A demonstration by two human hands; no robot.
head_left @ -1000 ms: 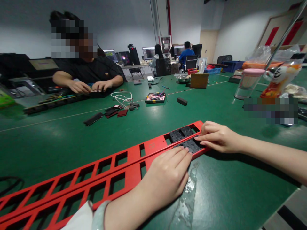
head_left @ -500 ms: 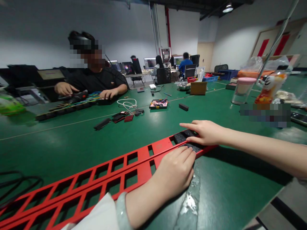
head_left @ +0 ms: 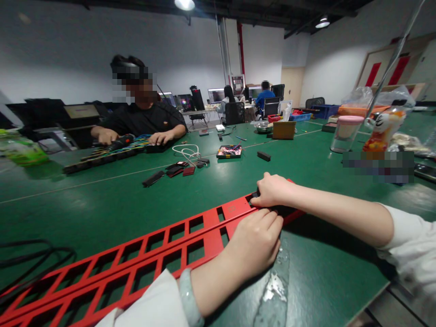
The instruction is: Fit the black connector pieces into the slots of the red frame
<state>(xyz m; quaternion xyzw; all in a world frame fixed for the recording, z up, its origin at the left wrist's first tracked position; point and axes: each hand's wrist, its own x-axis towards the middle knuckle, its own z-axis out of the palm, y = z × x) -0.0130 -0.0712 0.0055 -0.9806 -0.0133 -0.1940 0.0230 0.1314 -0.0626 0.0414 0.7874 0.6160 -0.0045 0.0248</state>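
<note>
A long red frame (head_left: 213, 222) with two rows of rectangular openings lies aslant on the green table. My left hand (head_left: 254, 238) is curled over its near edge towards the right end, fingertips on top and thumb hidden. Just beyond it, my right hand (head_left: 274, 190) is closed over the far row, fingers bent down around a black socket module (head_left: 254, 195). Only a small dark part of that module shows; the hands cover most of that end. The openings to the left have no modules in them.
Across the table a person's hands rest by a drill (head_left: 124, 141) and a wired black strip (head_left: 102, 159). A small box of wires (head_left: 229, 152), a black block (head_left: 264, 156) and a white cable (head_left: 187, 149) lie mid-table. A pink-lidded cup (head_left: 345, 136) stands right.
My right hand has gone from a stretched index finger to a closed grip over the black modules, hiding them. My left hand stays at the near edge. The view has shifted slightly.
</note>
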